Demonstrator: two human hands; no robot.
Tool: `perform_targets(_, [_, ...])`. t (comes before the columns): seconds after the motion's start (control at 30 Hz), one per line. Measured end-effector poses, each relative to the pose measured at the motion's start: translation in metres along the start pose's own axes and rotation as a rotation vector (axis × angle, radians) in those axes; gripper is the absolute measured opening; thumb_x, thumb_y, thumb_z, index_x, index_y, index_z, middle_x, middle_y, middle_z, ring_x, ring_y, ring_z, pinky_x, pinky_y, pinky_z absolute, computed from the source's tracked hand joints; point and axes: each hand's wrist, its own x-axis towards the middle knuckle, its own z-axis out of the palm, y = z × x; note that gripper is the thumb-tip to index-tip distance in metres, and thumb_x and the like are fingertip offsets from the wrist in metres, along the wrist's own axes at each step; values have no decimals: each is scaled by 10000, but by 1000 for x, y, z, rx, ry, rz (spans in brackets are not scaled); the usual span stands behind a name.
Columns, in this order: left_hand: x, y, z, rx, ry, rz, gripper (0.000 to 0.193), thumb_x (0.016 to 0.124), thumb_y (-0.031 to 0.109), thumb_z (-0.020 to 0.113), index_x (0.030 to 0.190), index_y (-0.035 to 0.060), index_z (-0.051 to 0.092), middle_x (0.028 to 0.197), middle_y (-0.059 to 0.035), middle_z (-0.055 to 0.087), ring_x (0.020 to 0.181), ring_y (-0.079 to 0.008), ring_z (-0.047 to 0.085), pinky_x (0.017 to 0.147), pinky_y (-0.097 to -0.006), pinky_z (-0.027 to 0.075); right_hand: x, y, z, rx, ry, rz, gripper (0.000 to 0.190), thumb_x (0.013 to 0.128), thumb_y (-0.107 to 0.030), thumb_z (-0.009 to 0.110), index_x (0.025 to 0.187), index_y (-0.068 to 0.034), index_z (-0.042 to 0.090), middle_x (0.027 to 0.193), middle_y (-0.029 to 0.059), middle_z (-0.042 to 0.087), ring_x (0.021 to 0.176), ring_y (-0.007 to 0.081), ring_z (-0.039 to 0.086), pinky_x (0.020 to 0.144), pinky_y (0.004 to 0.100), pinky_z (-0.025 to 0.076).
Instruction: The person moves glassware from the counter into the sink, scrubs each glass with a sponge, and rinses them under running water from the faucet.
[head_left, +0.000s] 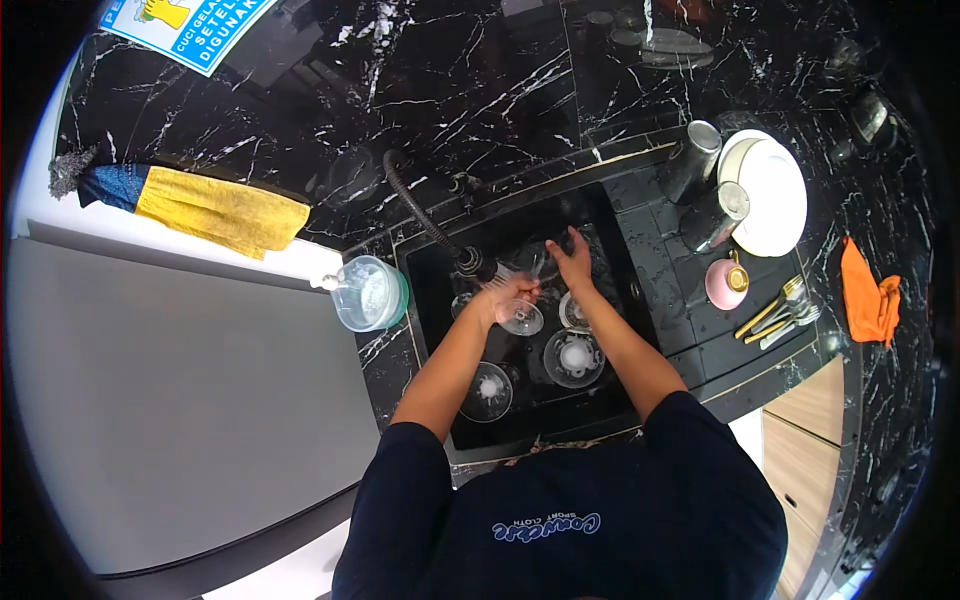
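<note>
Over the black sink (469, 439), my left hand (511, 291) grips a clear stemmed glass by its stem. The round foot of the stemmed glass (520, 317) faces me, and its bowl points away towards my right hand (573, 264). That hand has thumb and fingers apart beside the bowl; whether it touches the glass is hard to tell. Water from the flexible faucet (471, 261) runs by my left hand. Below my hands in the sink are a clear glass dish (574, 358), another round glass piece (487, 391) and a white-rimmed cup (573, 310) partly behind my right forearm.
On the drainboard (675, 300) at right stand two dark tumblers (716, 217), white plates (780, 195), a pink cup (726, 285) and several forks and spoons (780, 311). An orange cloth (868, 292) lies beyond. Left of the sink are a plastic tub (367, 294) and yellow cloth (221, 210).
</note>
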Motion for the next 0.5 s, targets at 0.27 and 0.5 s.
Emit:
perform_targets(0.27, [-17,-51,10,-79,239,296,33,889,150,469,909,128,483,671,1,502,512,-97,441,441,-241,360,-49,-88,7,-11,-699,-234,239,772,28,488,990,2,582,709,56,607,607,138,588,554,255,478])
perform_targets(0.5, [-60,-72,33,-69,234,341,263,902,148,457,1133,209,345,683,-6,487,502,-109,453,439,-248,389,-77,-98,10,-48,-785,-176,213,802,-15,525,1008,-6,578,777,71,621,654,132,584,615,243,484])
